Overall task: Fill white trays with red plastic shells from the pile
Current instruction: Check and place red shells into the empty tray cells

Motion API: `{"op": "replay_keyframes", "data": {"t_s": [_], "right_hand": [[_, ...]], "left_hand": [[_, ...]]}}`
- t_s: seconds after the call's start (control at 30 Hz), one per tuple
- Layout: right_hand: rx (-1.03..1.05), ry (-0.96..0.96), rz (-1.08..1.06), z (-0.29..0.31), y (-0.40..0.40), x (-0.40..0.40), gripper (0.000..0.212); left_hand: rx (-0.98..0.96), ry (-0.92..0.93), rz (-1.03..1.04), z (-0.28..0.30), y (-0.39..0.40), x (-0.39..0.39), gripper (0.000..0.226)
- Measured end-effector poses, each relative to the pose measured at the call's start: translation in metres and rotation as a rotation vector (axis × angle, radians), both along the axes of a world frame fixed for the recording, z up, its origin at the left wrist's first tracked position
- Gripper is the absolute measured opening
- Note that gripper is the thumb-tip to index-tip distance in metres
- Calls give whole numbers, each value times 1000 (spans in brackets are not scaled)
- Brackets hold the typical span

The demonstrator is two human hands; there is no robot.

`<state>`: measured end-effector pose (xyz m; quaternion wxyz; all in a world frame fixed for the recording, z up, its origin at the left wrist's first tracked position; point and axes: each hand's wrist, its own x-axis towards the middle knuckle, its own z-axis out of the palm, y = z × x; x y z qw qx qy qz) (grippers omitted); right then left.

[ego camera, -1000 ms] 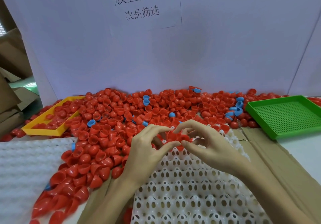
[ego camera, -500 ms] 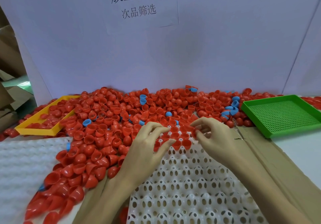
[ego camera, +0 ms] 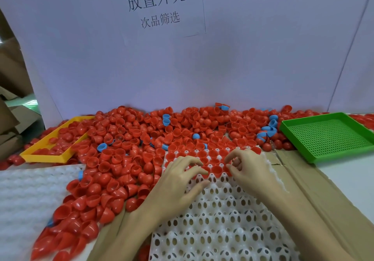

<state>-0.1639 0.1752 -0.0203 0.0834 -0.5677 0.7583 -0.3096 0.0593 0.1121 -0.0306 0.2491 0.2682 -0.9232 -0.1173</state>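
Red plastic shells [ego camera: 216, 169] sit cup-up in the far rows of the white perforated plastic tray [ego camera: 222, 216], right under my fingertips. My left hand [ego camera: 178, 181] and right hand [ego camera: 251, 171] hover spread and loose, gripping nothing, seating shells. Next, I judge, I must gather more from the loose red pile [ego camera: 125, 159] beyond my left fingers.

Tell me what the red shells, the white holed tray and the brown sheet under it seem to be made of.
Red shells: thin glossy plastic, judging by their highlights and slightly see-through walls. White tray: probably moulded plastic, smooth and matte, with evenly formed cups and holes. Brown sheet: looks like cardboard, dull brown with creases and flap edges.
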Motion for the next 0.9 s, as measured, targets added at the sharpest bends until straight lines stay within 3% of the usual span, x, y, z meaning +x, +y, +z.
{"op": "replay_keyframes", "data": {"t_s": [0.1,0.3,0.63,0.7,0.8,0.9], "right_hand": [[-14,27,-8,-3,-1,1,10],[-42,-4,4,-5,-3,1,15],[-25,-50,13,-6,-3,1,16],[-21,-46,14,-6,-2,0,16],[-14,-61,10,-4,-1,0,17],[-18,-93,-2,-1,-1,0,19]], "left_hand": [[124,106,75,3,-17,-11,33],[183,-69,205,27,-96,-54,51],[475,-37,393,33,-167,-118,37],[457,-35,400,29,-166,-119,36],[274,32,430,29,-151,-114,26],[243,207,274,28,-126,-95,16]]}}
